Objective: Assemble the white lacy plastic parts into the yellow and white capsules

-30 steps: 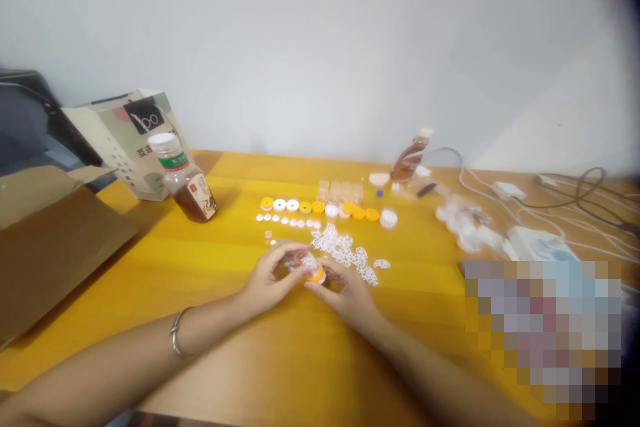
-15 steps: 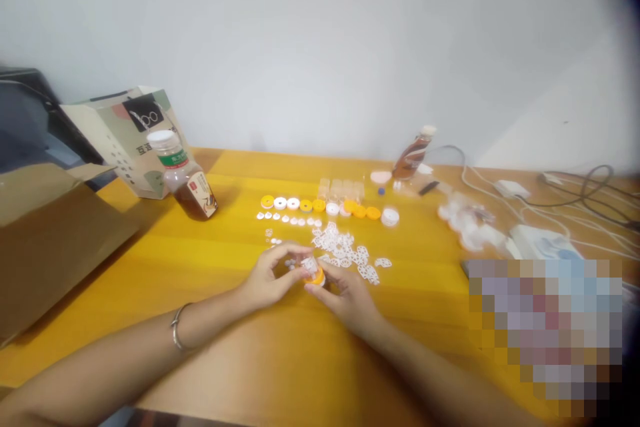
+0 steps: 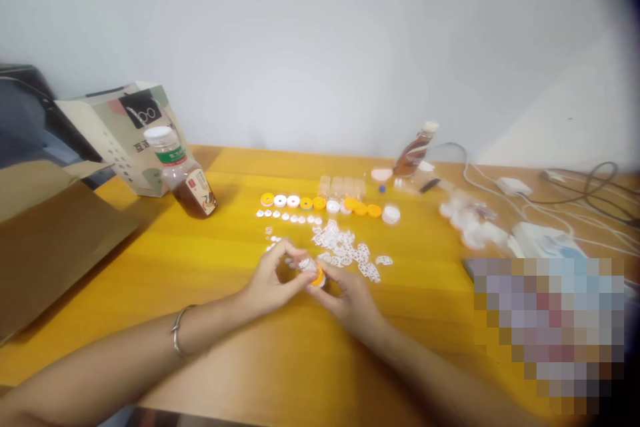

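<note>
Between my hands is a small clear container with an orange ring [image 3: 317,275], held above the table. My left hand [image 3: 277,278] pinches its clear end with thumb and fingers. The fingers of my right hand [image 3: 347,293] close around the orange end. Exactly what kind of part it is cannot be made out. Just beyond my hands lies a loose pile of white lattice-like plastic pieces [image 3: 335,240]. Behind them runs a row of small white caps [image 3: 293,219], then a row of orange and white round discs [image 3: 306,203]. Several clear containers [image 3: 341,187] stand at the back.
A tilted-looking bottle of brown drink [image 3: 190,180] stands at the left by a paper bag [image 3: 145,147] and an open cardboard box [image 3: 55,240]. Back right are another bottle [image 3: 415,152], a plastic bag [image 3: 467,220], a white box [image 3: 545,240] and cables [image 3: 590,193].
My left thumb has shifted slightly toward the orange ring, and the clear part leans more to the left. Both hands keep their grip; the view has moved slightly.
</note>
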